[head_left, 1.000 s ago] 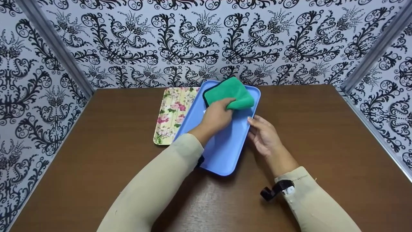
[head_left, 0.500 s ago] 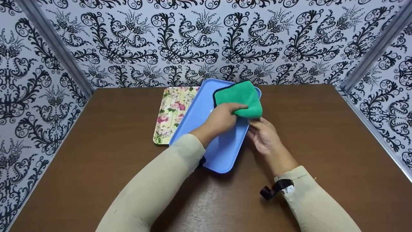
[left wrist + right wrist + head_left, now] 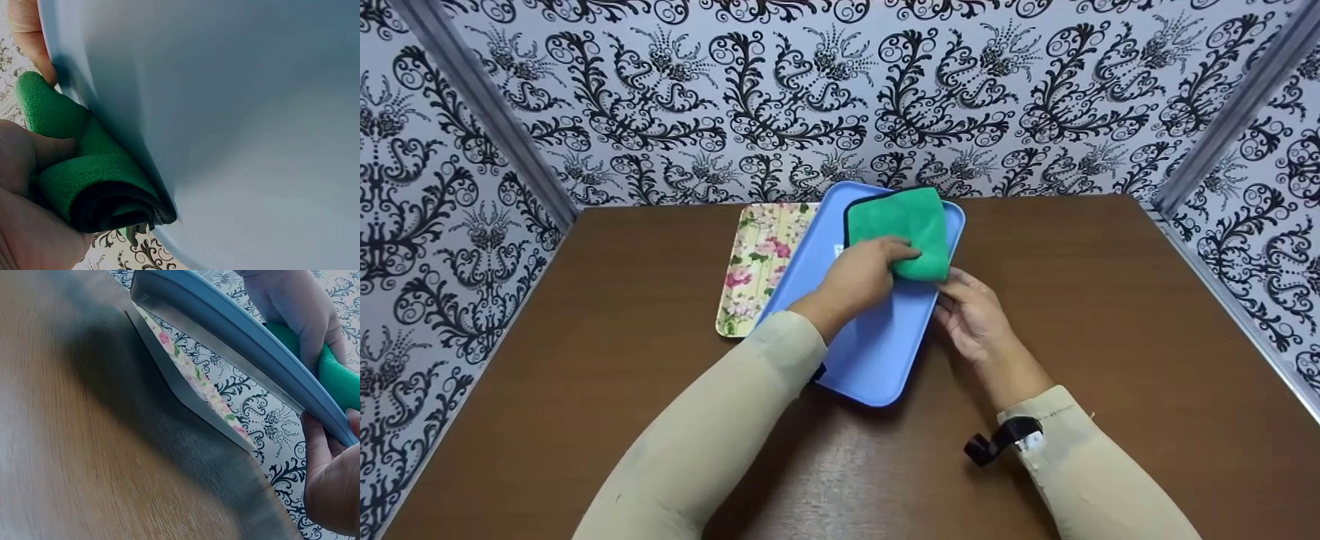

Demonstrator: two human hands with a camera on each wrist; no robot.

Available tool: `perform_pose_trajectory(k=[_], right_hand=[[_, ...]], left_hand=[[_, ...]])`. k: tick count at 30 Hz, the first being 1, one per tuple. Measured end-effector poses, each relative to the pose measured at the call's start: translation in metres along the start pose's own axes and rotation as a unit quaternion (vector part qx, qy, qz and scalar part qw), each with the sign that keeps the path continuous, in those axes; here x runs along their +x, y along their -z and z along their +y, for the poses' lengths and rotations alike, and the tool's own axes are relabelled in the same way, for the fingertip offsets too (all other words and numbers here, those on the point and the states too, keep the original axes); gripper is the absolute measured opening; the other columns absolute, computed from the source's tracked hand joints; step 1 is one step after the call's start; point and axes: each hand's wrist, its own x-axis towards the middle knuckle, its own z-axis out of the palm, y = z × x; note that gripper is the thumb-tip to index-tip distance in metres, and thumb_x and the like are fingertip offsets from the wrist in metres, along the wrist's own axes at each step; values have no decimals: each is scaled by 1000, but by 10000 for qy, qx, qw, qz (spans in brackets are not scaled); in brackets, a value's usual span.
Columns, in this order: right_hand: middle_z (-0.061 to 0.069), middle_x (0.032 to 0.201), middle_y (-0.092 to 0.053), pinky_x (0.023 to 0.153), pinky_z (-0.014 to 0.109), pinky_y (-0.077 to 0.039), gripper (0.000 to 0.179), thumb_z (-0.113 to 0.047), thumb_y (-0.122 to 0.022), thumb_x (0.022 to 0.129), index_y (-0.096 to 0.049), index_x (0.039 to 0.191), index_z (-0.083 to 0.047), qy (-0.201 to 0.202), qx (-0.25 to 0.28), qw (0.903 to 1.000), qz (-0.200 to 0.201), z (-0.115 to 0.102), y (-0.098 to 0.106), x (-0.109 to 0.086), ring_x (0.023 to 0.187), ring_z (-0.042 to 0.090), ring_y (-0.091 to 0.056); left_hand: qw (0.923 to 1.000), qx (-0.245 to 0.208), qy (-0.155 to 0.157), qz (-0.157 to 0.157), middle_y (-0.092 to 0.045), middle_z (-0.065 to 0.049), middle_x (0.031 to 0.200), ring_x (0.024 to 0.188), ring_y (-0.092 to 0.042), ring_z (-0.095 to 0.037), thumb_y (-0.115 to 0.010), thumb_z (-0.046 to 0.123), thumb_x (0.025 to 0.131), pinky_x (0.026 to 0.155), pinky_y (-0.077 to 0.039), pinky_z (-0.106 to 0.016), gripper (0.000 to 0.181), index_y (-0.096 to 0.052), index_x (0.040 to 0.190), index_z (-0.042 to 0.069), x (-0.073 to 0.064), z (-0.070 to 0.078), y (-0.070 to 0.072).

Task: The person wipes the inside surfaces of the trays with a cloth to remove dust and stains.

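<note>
My left hand [image 3: 859, 274] grips a folded green cloth [image 3: 904, 225] with a dark edge and presses it on the inner face of a blue tray [image 3: 877, 352]. In the left wrist view the cloth [image 3: 95, 152] lies folded in layers along the tray's surface, thumb on top. My right hand [image 3: 975, 311] holds the tray by its right long rim, thumb above and fingers beneath. The right wrist view shows the tray [image 3: 242, 343] raised and tilted over the table, with the right hand [image 3: 334, 484] pinching its edge and the left hand [image 3: 298, 315] on the cloth.
A flower-patterned tray [image 3: 757, 262] lies at the back left of the brown table [image 3: 645, 300], partly behind the blue tray. A patterned wall [image 3: 840, 90] stands along the table's back edge. A black strap [image 3: 1001, 442] sits on the right wrist.
My left hand has moved the cloth rightward to the tray's right rim, then slightly back left. The right hand keeps its hold, and the tray has shifted only slightly.
</note>
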Motion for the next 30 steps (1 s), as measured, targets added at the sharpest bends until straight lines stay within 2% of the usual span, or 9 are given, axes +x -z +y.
perform_pose_trajectory(k=[5, 11, 18, 25, 30], right_hand=[[1, 95, -76, 83, 27, -63, 21, 1, -42, 107, -57, 121, -3, -100, -29, 9999, -68, -2, 1, 0, 92, 12, -75], [2, 95, -76, 83, 28, -64, 25, -1, -47, 107, -52, 131, 3, -160, -75, 9998, -6, -2, 1, 2, 91, 13, -75], [3, 91, -77, 78, 27, -64, 18, 0, -49, 106, -66, 109, -4, -70, 161, 9997, 177, -1, 2, 2, 84, 14, -76], [2, 94, -76, 79, 27, -64, 19, 0, -51, 104, -59, 121, 1, 55, 147, 9994, 311, 0, 1, 1, 86, 14, -76], [2, 94, -77, 79, 26, -64, 18, -1, -52, 105, -60, 121, 1, 68, 127, 9992, 377, -1, 0, 1, 86, 14, -76]], left_hand=[[9995, 252, 193, 29, -59, -2, 152, 143, -54, -26, -50, -9, 92, 123, -40, -38, 58, -67, 139, 18, -1, -8, 3], [9972, 598, 436, 72, -57, -1, 154, 144, -53, -27, -51, -11, 90, 122, -41, -41, 61, -66, 141, 20, -1, -19, 5], [9950, 645, 749, 133, -53, -4, 158, 148, -48, -29, -48, -10, 93, 123, -39, -43, 61, -63, 144, 19, -3, -33, 8], [9902, 837, 1020, 469, -51, -13, 158, 150, -45, -30, -51, -3, 97, 126, -36, -43, 57, -57, 150, 15, -4, -43, 6], [9897, 623, 1115, 648, -51, -17, 157, 151, -44, -32, -48, -1, 98, 127, -33, -41, 55, -53, 152, 10, -4, -44, 1]])
